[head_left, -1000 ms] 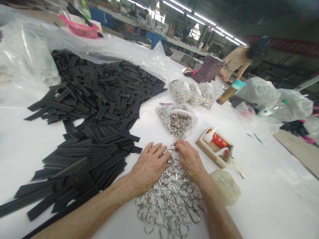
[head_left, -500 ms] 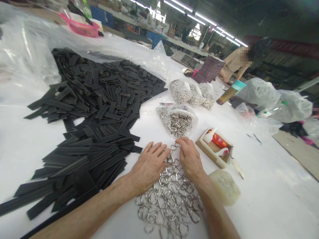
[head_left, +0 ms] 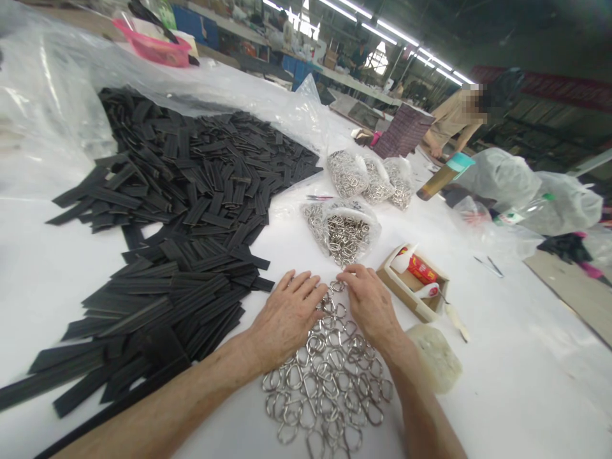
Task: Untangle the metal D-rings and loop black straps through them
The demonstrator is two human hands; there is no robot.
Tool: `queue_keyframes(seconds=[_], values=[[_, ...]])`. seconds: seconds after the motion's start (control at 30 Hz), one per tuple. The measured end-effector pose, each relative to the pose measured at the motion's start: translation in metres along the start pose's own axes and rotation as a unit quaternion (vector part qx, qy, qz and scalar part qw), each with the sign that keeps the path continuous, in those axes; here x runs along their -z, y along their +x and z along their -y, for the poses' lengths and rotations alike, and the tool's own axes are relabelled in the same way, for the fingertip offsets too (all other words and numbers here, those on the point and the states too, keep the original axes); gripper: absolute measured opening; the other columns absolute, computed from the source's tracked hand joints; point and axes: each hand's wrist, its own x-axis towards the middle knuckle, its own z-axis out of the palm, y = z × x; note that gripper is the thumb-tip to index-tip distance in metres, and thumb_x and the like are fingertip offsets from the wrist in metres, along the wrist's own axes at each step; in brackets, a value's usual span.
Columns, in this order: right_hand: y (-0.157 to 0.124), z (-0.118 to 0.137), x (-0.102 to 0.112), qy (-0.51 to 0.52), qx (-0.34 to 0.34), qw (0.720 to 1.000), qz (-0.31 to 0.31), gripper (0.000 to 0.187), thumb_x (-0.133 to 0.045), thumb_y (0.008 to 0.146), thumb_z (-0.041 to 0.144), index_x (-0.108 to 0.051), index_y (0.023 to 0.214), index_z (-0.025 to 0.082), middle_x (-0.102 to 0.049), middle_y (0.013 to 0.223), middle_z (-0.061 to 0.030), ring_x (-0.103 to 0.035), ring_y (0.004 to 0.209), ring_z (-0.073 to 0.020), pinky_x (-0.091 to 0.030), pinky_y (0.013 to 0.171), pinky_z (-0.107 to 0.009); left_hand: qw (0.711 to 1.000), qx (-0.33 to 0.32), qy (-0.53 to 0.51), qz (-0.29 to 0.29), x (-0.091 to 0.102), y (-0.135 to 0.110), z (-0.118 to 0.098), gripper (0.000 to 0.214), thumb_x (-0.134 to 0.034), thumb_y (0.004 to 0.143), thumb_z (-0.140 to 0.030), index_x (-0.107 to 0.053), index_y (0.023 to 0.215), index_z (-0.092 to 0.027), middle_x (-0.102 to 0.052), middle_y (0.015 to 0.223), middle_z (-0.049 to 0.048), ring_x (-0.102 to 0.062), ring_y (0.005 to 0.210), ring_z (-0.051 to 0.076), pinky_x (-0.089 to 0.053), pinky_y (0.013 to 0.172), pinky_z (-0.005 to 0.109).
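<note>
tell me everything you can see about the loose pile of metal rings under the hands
The loose metal rings are shiny, silver-coloured D-shaped loops, many of them, lying flat and overlapping in a thin spread on the white table. The left hand rests flat on the spread's left edge; the right hand lies on its upper right, fingertips at the top rings. The far end reaches toward a clear bag of like rings.

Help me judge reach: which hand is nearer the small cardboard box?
Right. The right hand rests on the metal rings right beside the cardboard box; the left hand lies farther off, by the black strips.
</note>
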Motion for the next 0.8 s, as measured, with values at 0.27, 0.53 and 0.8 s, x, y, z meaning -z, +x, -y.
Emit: queue_keyframes(seconds=[0.27, 0.53, 0.8], values=[[0.0, -0.005, 0.001, 0.12, -0.012, 0.993, -0.012, 0.031, -0.04, 0.086, 0.009, -0.064, 0.102, 0.021, -0.063, 0.104, -0.0058, -0.058, 0.096, -0.0183, -0.046, 0.087, -0.032, 1.0, 0.001, -0.001, 0.001, -0.001, 0.0, 0.0, 0.032, -0.045, 0.094, -0.029, -0.046, 0.124, -0.018, -0.052, 0.133, 0.0081, -0.041, 0.127, 0.025, -0.024, 0.108, 0.046], [-0.001, 0.008, -0.002, 0.034, 0.015, 0.996, 0.087, 0.028, -0.041, 0.084, 0.003, -0.06, 0.096, 0.02, -0.06, 0.098, -0.0064, -0.056, 0.093, -0.0179, -0.044, 0.083, -0.029, 1.0, 0.0, -0.001, -0.001, -0.001, 0.0, 0.0, 0.033, -0.045, 0.093, -0.027, -0.046, 0.125, -0.017, -0.052, 0.133, 0.009, -0.041, 0.127, 0.025, -0.025, 0.108, 0.046], [-0.007, 0.015, 0.019, 0.154, -0.034, 0.97, 0.186, 0.019, -0.048, 0.08, 0.005, -0.059, 0.083, 0.021, -0.06, 0.085, 0.0004, -0.055, 0.079, -0.0138, -0.042, 0.069, -0.025, 1.0, -0.006, 0.003, 0.0, -0.003, -0.001, 0.002, 0.028, -0.043, 0.094, -0.024, -0.047, 0.121, -0.02, -0.054, 0.131, 0.0061, -0.041, 0.127, 0.025, -0.025, 0.107, 0.046]])
